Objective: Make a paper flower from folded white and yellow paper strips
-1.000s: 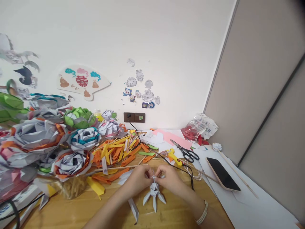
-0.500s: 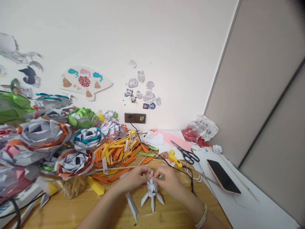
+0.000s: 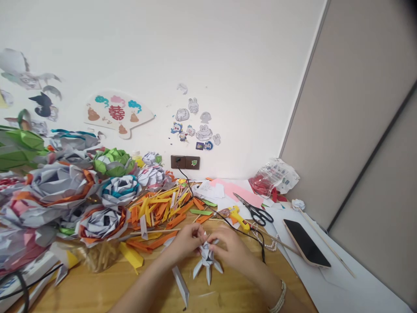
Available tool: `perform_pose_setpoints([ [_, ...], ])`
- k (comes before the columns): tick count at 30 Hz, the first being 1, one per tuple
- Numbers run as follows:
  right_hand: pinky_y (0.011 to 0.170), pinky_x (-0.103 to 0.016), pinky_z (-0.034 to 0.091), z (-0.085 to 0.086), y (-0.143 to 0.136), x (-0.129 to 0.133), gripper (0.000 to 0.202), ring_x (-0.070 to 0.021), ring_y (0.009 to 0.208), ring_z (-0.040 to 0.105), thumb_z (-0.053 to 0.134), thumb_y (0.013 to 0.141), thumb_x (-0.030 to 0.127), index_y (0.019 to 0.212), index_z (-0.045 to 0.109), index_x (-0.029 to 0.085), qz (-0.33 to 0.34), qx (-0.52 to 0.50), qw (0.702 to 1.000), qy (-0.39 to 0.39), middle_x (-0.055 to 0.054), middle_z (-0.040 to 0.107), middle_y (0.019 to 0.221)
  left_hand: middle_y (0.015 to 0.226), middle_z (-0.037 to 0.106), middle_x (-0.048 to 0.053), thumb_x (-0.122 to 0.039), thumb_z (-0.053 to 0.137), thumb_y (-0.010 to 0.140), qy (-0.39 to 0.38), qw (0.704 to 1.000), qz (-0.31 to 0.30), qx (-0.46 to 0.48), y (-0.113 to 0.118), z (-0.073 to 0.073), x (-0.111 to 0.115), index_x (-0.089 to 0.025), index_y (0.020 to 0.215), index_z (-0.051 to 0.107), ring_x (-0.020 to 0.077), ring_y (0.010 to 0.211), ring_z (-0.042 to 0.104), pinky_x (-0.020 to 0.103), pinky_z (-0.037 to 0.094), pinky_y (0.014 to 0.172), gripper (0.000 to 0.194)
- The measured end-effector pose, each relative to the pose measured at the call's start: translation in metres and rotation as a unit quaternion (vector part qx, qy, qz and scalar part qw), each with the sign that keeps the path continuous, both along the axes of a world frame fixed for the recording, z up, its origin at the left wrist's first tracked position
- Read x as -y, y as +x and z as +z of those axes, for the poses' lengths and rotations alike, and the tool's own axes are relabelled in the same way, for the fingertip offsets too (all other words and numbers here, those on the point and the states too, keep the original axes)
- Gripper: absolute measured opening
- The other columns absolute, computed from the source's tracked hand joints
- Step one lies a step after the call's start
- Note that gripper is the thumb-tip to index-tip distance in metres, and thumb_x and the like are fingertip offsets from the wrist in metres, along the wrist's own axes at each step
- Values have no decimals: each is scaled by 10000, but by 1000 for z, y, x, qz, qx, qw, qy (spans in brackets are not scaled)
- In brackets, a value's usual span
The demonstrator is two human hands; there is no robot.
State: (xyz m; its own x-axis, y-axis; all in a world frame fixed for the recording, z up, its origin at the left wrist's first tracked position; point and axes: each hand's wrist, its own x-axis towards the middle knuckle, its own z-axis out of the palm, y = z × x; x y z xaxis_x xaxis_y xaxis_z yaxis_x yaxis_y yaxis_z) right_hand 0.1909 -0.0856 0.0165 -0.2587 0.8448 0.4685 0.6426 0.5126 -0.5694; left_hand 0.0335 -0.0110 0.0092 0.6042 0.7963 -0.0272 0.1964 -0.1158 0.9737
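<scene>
Pinching the top of the white paper flower [image 3: 207, 261], fingers of the equally near left hand [image 3: 189, 239] and right hand [image 3: 228, 244] sit at twelve o'clock of its twelve-to-six long axis.

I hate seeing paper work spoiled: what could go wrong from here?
The white paper piece, held at its top by the left hand and right hand, could crease or tear if pinched too hard.
The black cord lies near the right hand, which might snag it.
The loose white strip beside the left forearm might get brushed aside.
</scene>
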Motion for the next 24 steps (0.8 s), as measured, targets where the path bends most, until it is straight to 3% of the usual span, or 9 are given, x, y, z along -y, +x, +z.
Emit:
perform_pose_setpoints([
  [4, 767, -279, 405, 3, -3, 3, 186, -170, 868, 555, 561, 776, 188, 954, 611, 211, -32, -39, 998, -26, -32, 631, 902, 471, 485, -69, -565, 644, 528, 14, 1000, 19, -1, 0, 6, 1, -168, 600, 442, 92, 407, 493, 237, 421, 428, 451],
  [11, 794, -291, 377, 8, -3, 4, 150, -160, 854, 531, 494, 837, 217, 863, 642, 211, 57, 26, 997, 37, -24, 638, 846, 418, 443, -91, -517, 653, 526, 9, 998, 62, 6, 1, 3, 0, -178, 559, 411, 87, 371, 477, 225, 398, 405, 418],
  [15, 815, -310, 378, 8, -3, 5, 161, -177, 895, 516, 513, 834, 295, 921, 609, 201, 49, 40, 997, 32, -34, 618, 906, 425, 459, -88, -451, 644, 543, 12, 997, 69, 10, 1, 3, -2, -173, 556, 427, 86, 372, 483, 218, 397, 402, 353],
  [20, 852, -359, 372, 5, -8, 7, 626, -236, 991, 465, 693, 647, 469, 1181, 483, 220, 11, 124, 992, 14, -63, 559, 1068, 435, 462, -93, -377, 639, 532, -7, 997, 79, 4, 0, 2, -3, -174, 573, 441, 85, 356, 478, 218, 397, 384, 286],
  [24, 801, -326, 385, -3, -11, 3, 390, -210, 928, 480, 710, 675, 336, 1012, 563, 208, -10, 148, 988, 34, -37, 580, 963, 417, 471, -90, -389, 626, 550, -16, 996, 85, 2, 1, 0, -2, -180, 573, 429, 91, 349, 481, 223, 404, 386, 288],
])
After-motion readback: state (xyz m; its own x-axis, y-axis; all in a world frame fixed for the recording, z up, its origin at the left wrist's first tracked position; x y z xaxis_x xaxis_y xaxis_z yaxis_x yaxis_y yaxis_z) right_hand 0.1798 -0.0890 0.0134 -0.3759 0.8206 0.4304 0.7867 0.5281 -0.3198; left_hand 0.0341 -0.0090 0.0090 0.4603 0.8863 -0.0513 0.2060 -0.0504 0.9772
